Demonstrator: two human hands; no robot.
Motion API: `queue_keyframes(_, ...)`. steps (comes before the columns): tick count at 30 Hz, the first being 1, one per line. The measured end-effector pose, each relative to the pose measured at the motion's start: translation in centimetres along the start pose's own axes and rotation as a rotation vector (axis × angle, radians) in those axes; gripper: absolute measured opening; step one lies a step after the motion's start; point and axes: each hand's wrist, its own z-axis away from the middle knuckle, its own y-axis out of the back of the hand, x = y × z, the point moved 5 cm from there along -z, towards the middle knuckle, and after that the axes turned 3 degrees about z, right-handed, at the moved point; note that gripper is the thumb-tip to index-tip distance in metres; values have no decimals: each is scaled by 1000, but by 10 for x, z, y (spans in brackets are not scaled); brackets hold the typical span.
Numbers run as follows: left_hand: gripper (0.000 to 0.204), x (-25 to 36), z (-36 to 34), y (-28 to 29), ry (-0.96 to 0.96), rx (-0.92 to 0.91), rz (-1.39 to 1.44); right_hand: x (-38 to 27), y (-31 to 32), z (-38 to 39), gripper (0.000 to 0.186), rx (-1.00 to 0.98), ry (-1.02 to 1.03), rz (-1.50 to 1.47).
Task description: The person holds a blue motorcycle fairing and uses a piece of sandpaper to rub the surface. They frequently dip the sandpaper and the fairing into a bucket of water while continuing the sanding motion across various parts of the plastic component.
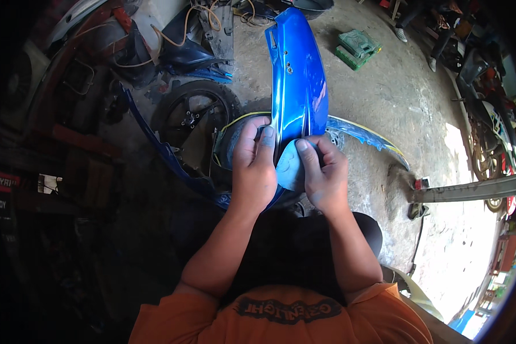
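A glossy blue motorcycle body panel point(298, 74) stands upright in front of me, with small holes near its upper left and a pale scuffed patch on its right side. My left hand point(254, 166) is closed on the panel's lower left edge, the thumb in front and the fingers partly hidden. Between the thumb and fingers of my right hand point(325, 172) is a bent, pale blue-grey piece of sandpaper point(291, 166). It overlaps the panel's lower end; whether it presses on the surface I cannot tell.
Behind my left hand a black motorcycle wheel point(195, 112) lies on the concrete floor. Long blue trim pieces point(149, 135) curve around it. A green plastic case point(357, 49) lies farther off. At right is a grey metal beam point(470, 190). Another person's shoe point(401, 35) shows far right.
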Motion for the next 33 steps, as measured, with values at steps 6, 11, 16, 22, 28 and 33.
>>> queue_keyframes(6,20,1,23,3,45,-95,-8,-19,8,6,17,-3,147,192)
queue_keyframes(11,17,3,40,-1,206,-165,-22,-20,24,5,20,11,-53,73)
queue_keyframes(16,13,13,37,-5,17,-191,3,-34,29,5,21,-71,91,218)
queue_keyframes(22,9,11,31,-8,63,-242,16,-28,28,10,22,-125,-39,168)
queue_keyframes(28,16,-1,39,-4,125,-246,161,-20,28,8,23,-105,-79,155)
queue_keyframes(33,19,-6,41,-7,87,-265,308,-15,28,6,24,-55,-267,-43)
